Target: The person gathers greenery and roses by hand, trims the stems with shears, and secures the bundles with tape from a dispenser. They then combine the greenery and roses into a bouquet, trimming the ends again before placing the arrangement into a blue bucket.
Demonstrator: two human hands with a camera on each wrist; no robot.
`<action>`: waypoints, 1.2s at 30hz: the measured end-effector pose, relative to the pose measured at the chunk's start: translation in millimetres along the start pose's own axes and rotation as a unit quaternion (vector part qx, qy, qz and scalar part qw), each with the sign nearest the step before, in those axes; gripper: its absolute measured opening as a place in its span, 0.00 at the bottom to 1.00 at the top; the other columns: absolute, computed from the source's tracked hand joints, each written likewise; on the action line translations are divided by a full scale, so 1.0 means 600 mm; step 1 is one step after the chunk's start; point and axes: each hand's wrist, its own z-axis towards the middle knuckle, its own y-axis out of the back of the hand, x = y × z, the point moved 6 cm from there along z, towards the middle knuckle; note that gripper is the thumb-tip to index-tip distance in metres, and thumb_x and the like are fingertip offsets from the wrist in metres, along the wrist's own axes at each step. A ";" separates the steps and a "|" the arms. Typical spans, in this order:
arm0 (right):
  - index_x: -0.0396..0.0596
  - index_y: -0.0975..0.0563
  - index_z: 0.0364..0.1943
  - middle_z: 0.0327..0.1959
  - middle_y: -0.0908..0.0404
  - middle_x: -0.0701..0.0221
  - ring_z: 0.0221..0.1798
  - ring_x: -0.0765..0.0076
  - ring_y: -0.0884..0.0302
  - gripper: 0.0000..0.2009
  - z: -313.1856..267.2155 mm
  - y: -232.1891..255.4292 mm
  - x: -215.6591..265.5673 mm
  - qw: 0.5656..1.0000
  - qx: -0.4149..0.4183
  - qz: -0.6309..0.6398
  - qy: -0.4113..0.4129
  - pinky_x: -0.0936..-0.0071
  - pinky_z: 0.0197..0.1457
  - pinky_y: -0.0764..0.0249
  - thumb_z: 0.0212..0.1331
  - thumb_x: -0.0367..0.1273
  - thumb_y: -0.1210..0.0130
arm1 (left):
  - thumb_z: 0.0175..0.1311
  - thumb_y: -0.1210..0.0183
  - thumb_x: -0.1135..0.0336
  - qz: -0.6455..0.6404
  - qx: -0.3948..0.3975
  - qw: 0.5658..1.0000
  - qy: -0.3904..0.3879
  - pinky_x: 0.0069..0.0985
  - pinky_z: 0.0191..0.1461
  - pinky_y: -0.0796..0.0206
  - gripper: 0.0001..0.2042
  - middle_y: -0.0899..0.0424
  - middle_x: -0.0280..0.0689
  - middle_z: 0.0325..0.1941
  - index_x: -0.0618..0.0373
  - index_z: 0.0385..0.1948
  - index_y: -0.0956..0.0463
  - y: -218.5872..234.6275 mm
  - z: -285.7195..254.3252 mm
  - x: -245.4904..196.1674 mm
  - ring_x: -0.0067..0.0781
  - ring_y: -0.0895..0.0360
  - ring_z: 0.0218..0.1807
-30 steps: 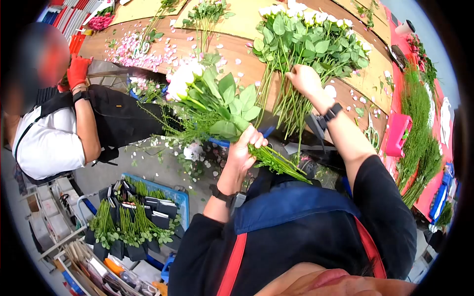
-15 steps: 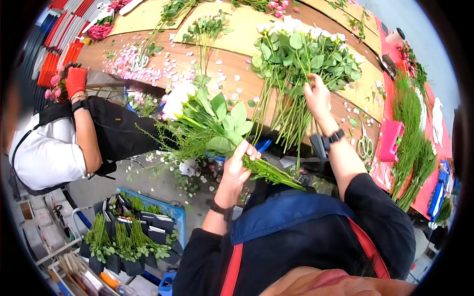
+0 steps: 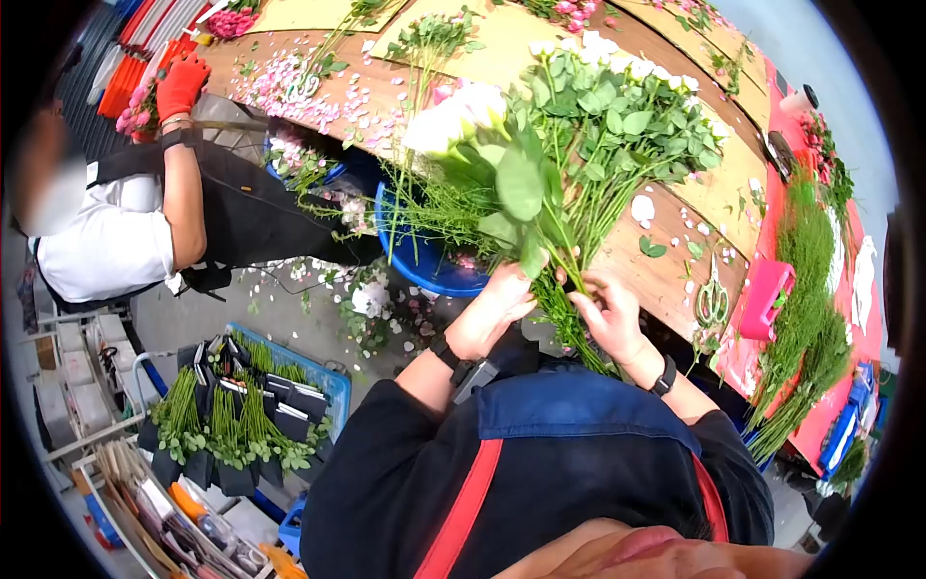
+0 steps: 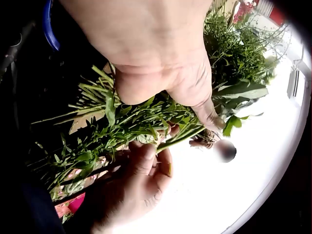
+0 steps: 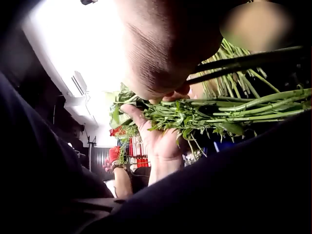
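Observation:
A bouquet of white roses (image 3: 461, 116) with broad leaves and feathery greenery leans over the table's near edge. My left hand (image 3: 502, 307) holds its gathered stems (image 5: 253, 109), thumb stretched along them in the right wrist view. At the stems' other side, my right hand (image 3: 612, 314) pinches a rose stem (image 4: 181, 138) between thumb and fingers, against the bunch. Behind the bouquet, a pile of white roses (image 3: 617, 121) lies on the table with its stems toward me. Leaves in front hide part of the left fingers.
A blue bucket (image 3: 439, 275) stands below the bouquet. Scissors (image 3: 712, 307) and a pink container (image 3: 769, 299) lie to the right, beside long green sprays (image 3: 805, 289). At left, a person wearing a red glove (image 3: 181, 85) holds pink flowers. A blue crate (image 3: 340, 386) holds bundled stems.
My right hand has drawn back from the rose pile to the bouquet's stems, bringing a rose stem. The bouquet has shifted up and right with my left hand. The gloved hand has risen.

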 end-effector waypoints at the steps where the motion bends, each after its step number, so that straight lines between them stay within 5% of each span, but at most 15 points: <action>1: 0.41 0.26 0.44 0.26 0.19 0.66 0.20 0.76 0.27 0.15 -0.005 0.000 -0.003 1.000 0.013 -0.003 0.001 0.79 0.24 0.31 0.52 0.27 0.37 | 0.58 0.38 0.55 0.014 0.000 1.000 0.015 0.27 0.43 0.28 0.19 0.20 0.36 0.38 0.59 0.43 0.25 -0.006 0.001 0.008 0.27 0.24 0.37; 8: 0.41 0.26 0.46 0.33 0.21 0.61 0.26 0.63 0.24 0.18 -0.034 0.071 0.029 0.996 -0.019 -0.047 0.077 0.73 0.32 0.26 0.49 0.27 0.37 | 0.59 0.38 0.57 -0.001 0.036 0.999 0.020 0.28 0.45 0.26 0.17 0.18 0.37 0.40 0.58 0.44 0.25 -0.080 0.006 0.059 0.28 0.21 0.39; 9: 0.40 0.26 0.47 0.38 0.24 0.59 0.33 0.62 0.24 0.19 -0.042 0.075 0.019 0.992 0.000 -0.073 0.106 0.71 0.37 0.26 0.49 0.27 0.37 | 0.60 0.38 0.62 0.018 -0.008 1.000 0.013 0.25 0.42 0.27 0.13 0.19 0.34 0.36 0.57 0.42 0.25 -0.098 0.002 0.063 0.25 0.22 0.35; 12: 0.40 0.30 0.53 0.40 0.25 0.57 0.38 0.61 0.25 0.25 -0.075 0.112 -0.002 0.996 -0.031 -0.022 0.075 0.71 0.41 0.26 0.48 0.28 0.36 | 0.59 0.39 0.67 0.088 -0.017 0.991 -0.096 0.22 0.39 0.28 0.10 0.22 0.30 0.32 0.56 0.39 0.26 -0.135 0.014 0.097 0.21 0.25 0.32; 17: 0.40 0.35 0.55 0.52 0.27 0.47 0.53 0.45 0.25 0.30 -0.135 0.175 -0.025 0.991 -0.012 -0.044 -0.124 0.62 0.52 0.28 0.45 0.30 0.36 | 0.62 0.43 0.74 0.155 -0.085 0.974 -0.141 0.20 0.41 0.31 0.09 0.22 0.29 0.35 0.58 0.43 0.27 -0.212 0.041 0.188 0.20 0.25 0.34; 20: 0.39 0.35 0.56 0.47 0.24 0.48 0.50 0.44 0.24 0.30 -0.188 0.217 -0.107 0.973 -0.074 -0.074 -0.205 0.61 0.53 0.28 0.46 0.28 0.37 | 0.62 0.41 0.70 0.243 -0.075 0.967 -0.017 0.20 0.44 0.31 0.07 0.20 0.33 0.37 0.60 0.38 0.22 -0.273 0.047 0.256 0.19 0.25 0.40; 21: 0.39 0.32 0.53 0.43 0.22 0.52 0.51 0.46 0.24 0.27 -0.200 0.236 -0.114 0.981 -0.102 -0.082 -0.142 0.62 0.55 0.29 0.45 0.26 0.38 | 0.62 0.40 0.57 0.256 -0.053 0.965 -0.032 0.22 0.46 0.31 0.14 0.17 0.36 0.38 0.61 0.35 0.21 -0.285 0.055 0.283 0.22 0.23 0.42; 22: 0.39 0.28 0.48 0.41 0.20 0.57 0.51 0.55 0.23 0.21 -0.212 0.258 -0.130 0.979 -0.182 -0.068 -0.068 0.66 0.55 0.30 0.46 0.24 0.38 | 0.61 0.40 0.52 0.359 -0.010 0.933 -0.025 0.23 0.46 0.31 0.17 0.17 0.37 0.38 0.61 0.36 0.21 -0.310 0.056 0.293 0.24 0.22 0.41; 26: 0.39 0.24 0.44 0.40 0.19 0.67 0.46 0.71 0.24 0.16 -0.263 0.380 -0.184 0.958 -0.195 -0.047 -0.203 0.72 0.51 0.28 0.48 0.22 0.41 | 0.54 0.41 0.37 0.672 0.167 0.718 0.073 0.29 0.45 0.29 0.30 0.16 0.40 0.34 0.62 0.39 0.22 -0.360 0.091 0.349 0.34 0.19 0.37; 28: 0.40 0.24 0.44 0.38 0.19 0.70 0.41 0.76 0.24 0.15 -0.285 0.438 -0.216 0.952 -0.202 0.070 -0.220 0.74 0.47 0.27 0.50 0.25 0.40 | 0.52 0.37 0.43 0.724 0.214 0.646 -0.114 0.33 0.43 0.29 0.26 0.17 0.39 0.30 0.61 0.36 0.21 -0.412 0.067 0.352 0.36 0.19 0.34; 29: 0.40 0.24 0.44 0.37 0.18 0.71 0.40 0.77 0.24 0.14 -0.293 0.462 -0.218 0.951 -0.199 0.049 -0.233 0.75 0.46 0.27 0.51 0.25 0.41 | 0.49 0.35 0.51 0.728 0.272 0.554 -0.299 0.33 0.43 0.29 0.20 0.18 0.39 0.30 0.59 0.35 0.22 -0.433 0.047 0.365 0.36 0.19 0.35; 31: 0.40 0.24 0.43 0.37 0.18 0.71 0.38 0.79 0.25 0.11 -0.307 0.507 -0.210 0.950 -0.180 0.008 -0.256 0.76 0.43 0.26 0.54 0.26 0.43 | 0.49 0.40 0.63 0.681 0.391 0.434 -0.440 0.34 0.57 0.35 0.18 0.21 0.39 0.48 0.56 0.45 0.24 -0.484 0.010 0.396 0.36 0.25 0.52; 32: 0.39 0.23 0.42 0.36 0.18 0.71 0.38 0.80 0.25 0.10 -0.328 0.515 -0.249 0.947 -0.206 0.133 -0.207 0.75 0.42 0.25 0.55 0.25 0.45 | 0.50 0.43 0.66 0.652 0.420 0.352 -0.523 0.36 0.64 0.40 0.20 0.24 0.40 0.55 0.56 0.48 0.25 -0.509 -0.007 0.415 0.37 0.29 0.59; 34: 0.38 0.23 0.41 0.37 0.18 0.69 0.39 0.78 0.24 0.10 -0.340 0.535 -0.225 0.967 -0.194 -0.011 -0.163 0.73 0.43 0.25 0.54 0.24 0.45 | 0.52 0.48 0.68 0.668 0.446 0.311 -0.508 0.43 0.74 0.60 0.23 0.36 0.41 0.67 0.58 0.55 0.30 -0.541 0.017 0.459 0.38 0.42 0.70; 36: 0.38 0.24 0.42 0.36 0.18 0.66 0.40 0.73 0.23 0.13 -0.359 0.525 -0.214 0.972 -0.117 -0.076 -0.188 0.72 0.43 0.25 0.50 0.26 0.41 | 0.52 0.49 0.67 0.705 0.396 0.180 -0.560 0.44 0.75 0.64 0.24 0.34 0.46 0.65 0.62 0.55 0.31 -0.548 0.062 0.499 0.39 0.44 0.71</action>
